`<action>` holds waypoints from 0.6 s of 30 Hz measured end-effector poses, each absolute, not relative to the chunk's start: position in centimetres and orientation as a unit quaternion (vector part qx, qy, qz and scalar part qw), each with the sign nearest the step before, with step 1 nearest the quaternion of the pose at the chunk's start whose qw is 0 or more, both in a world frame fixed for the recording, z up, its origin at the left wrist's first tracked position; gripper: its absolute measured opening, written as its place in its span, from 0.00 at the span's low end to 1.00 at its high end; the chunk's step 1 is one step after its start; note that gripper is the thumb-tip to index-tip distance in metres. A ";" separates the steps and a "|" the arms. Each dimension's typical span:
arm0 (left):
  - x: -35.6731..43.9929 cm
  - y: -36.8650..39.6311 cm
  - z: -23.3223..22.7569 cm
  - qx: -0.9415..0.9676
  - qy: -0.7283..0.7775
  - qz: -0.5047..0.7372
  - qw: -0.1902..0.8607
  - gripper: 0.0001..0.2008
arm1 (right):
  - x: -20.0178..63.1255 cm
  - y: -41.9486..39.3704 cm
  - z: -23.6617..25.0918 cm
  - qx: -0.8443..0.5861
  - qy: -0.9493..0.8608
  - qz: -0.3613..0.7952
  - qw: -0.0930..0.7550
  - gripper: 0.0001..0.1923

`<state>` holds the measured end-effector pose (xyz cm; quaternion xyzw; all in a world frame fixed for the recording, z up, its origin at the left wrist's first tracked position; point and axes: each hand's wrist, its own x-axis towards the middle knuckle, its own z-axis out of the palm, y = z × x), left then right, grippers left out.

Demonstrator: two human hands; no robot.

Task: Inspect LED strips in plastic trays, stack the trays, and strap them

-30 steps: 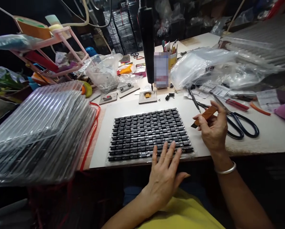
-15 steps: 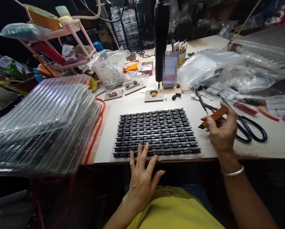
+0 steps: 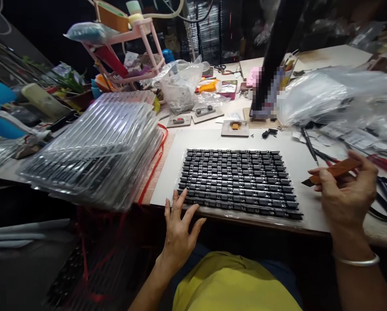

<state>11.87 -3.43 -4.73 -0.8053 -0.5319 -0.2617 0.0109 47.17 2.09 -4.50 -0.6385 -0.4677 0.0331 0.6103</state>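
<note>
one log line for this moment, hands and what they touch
left hand: open, fingertips on tray of black parts | right hand: holds brown tool | stacked clear trays left

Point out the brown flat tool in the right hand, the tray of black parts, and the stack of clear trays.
Brown flat tool (image 3: 337, 169), head view, mid-handle.
Tray of black parts (image 3: 238, 181), head view, centre rows.
Stack of clear plastic trays (image 3: 99, 147), head view, top tray.

Two hands are seen — the left hand (image 3: 178, 224) and the right hand (image 3: 349, 194). One tray of black parts (image 3: 238, 181) is counted at centre, one brown knife (image 3: 334, 170) at 3 o'clock, three small jig plates (image 3: 235, 128) at 12 o'clock — one pink rack (image 3: 128, 47) at 11.
</note>
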 end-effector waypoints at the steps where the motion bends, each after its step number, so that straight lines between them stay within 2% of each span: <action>1: 11.5 -3.4 -4.7 -0.798 -0.543 -0.262 0.015 0.12 | 47.3 2.1 -4.6 -0.641 -0.467 0.029 0.608 0.37; 10: 8.5 -2.8 -4.8 -0.737 -0.603 -0.304 0.028 0.10 | 47.5 2.2 -5.1 -0.668 -0.450 0.014 0.593 0.40; 15: 8.6 -3.1 -5.4 -0.735 -0.609 -0.299 -0.001 0.23 | 47.5 2.3 -5.0 -0.656 -0.453 0.014 0.604 0.41; 18: 8.9 -3.3 -5.7 -0.745 -0.605 -0.281 -0.011 0.27 | 47.4 2.3 -5.0 -0.647 -0.457 0.017 0.610 0.40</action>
